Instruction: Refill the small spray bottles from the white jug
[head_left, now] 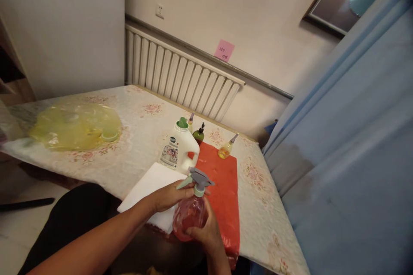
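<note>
A clear pink spray bottle point(190, 215) with a grey and green trigger head point(198, 180) is held over the near edge of the table. My right hand point(206, 232) cups the bottle's body from below, fingers wrapped round it. My left hand point(169, 195) grips the bottle's neck just under the trigger head. Under the bottle lie a white folded cloth point(150, 187) and a red mat point(222, 189).
A white detergent jug point(179, 150) with a green cap stands behind the cloth. Small bottles point(198, 134) and a yellow dropper bottle point(225, 150) sit beside the mat. A yellow-green plastic sheet point(75, 126) lies far left. A blue curtain point(348, 146) hangs at the right.
</note>
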Demonstrator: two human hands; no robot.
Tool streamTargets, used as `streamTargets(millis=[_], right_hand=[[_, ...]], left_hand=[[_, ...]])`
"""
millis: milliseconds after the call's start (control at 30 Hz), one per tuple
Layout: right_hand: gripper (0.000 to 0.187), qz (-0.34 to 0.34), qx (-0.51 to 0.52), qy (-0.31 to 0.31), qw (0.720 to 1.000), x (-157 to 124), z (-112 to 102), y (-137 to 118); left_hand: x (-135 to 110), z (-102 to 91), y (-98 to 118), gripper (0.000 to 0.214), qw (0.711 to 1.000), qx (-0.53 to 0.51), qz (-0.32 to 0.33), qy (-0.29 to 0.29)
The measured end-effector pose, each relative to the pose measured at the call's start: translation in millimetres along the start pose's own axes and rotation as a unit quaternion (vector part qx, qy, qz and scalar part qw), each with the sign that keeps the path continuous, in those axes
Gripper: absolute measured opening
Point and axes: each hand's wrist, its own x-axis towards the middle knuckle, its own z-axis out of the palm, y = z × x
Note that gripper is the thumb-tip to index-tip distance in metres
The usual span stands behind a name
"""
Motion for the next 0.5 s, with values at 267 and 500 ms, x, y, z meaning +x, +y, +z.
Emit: streamTargets(millis=[267, 500], right_hand=[[0.094, 0.003, -0.003, -0.002, 1.000, -3.7, 2.6, 0.3], [0.099, 0.008, 0.014, -0.013, 1.000, -6.0, 3.6, -1.5]], left_hand=[[0.6, 12.0, -1.7, 0.035, 0.995, -0.049, -0.010, 0.082], [-0.6, 12.2, 4.1, 0.046, 0.997, -0.026, 0.020, 0.071]])
